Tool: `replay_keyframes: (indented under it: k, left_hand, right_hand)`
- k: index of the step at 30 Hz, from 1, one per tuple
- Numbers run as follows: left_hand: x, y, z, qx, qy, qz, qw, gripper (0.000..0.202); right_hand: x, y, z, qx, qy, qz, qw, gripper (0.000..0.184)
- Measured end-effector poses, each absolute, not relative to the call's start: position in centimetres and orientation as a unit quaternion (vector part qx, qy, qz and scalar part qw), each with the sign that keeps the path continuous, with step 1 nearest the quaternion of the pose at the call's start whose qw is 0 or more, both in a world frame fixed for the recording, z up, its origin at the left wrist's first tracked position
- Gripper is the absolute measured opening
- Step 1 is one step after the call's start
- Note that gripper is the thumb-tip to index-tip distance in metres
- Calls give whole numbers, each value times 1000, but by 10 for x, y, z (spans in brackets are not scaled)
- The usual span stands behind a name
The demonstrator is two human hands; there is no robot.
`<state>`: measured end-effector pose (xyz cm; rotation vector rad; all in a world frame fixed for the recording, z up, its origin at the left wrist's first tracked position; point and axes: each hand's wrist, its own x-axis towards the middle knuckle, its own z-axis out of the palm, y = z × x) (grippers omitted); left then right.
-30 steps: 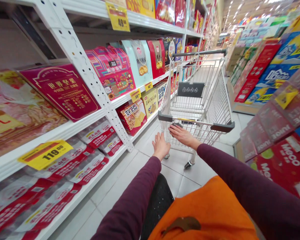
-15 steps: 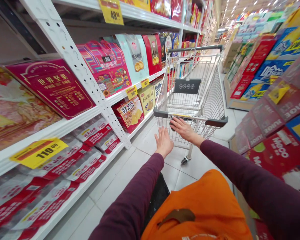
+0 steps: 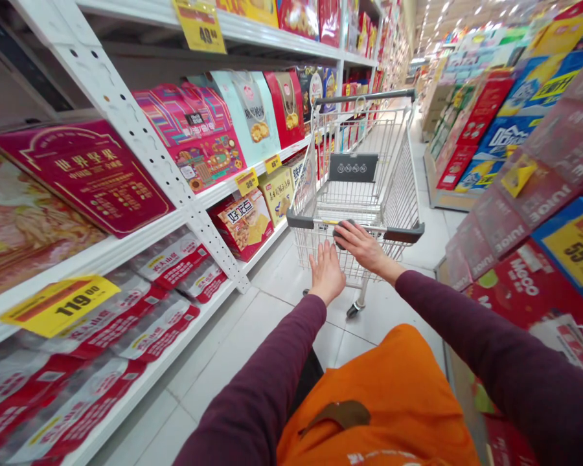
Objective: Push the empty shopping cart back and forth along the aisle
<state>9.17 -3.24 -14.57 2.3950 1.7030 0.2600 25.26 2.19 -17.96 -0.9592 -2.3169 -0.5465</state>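
A small dark rounded object [image 3: 342, 235] shows at the fingertips of my right hand [image 3: 364, 251], whose fingers are curled over it. What it is I cannot make out. My left hand [image 3: 327, 273] is just below and to the left, fingers stretched out and holding nothing. Both hands appear in front of the near handle of a metal shopping cart [image 3: 352, 225]; whether either touches it I cannot tell. The cart's wire basket has a dark grey panel [image 3: 354, 168] inside.
White shelving [image 3: 140, 139] on the left carries gift boxes, bagged goods and yellow price tags [image 3: 61, 304]. Stacked cartons [image 3: 510, 275] line the right side. Pale floor tiles [image 3: 223, 336] run along the aisle between them. An orange apron [image 3: 383, 401] covers my front.
Both hands have shifted right relative to the cart handle, the dark object moving with the right hand. My left hand is closer to the right one. The view has turned slightly.
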Motion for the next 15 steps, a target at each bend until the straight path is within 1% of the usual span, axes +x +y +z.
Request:
replay_keyframes:
  k: [6,8,10,15]
  left_hand:
    - [96,-42,-158,823,559,66,69,72]
    - [98,-45,-160,826,556,57,68,72]
    - [102,-46,-160,827,555,51,71,72]
    - [119,-43,-154,826,557,58,68,74]
  right_hand:
    - [267,6,-242,-329,-896,-215,208,32]
    - [273,1,-249,-328,-900,-207,200,31]
    - [280,-2,-240,-336,-894,-203,215,32]
    - [299,-1,-197,-367,-854,-222,294,38]
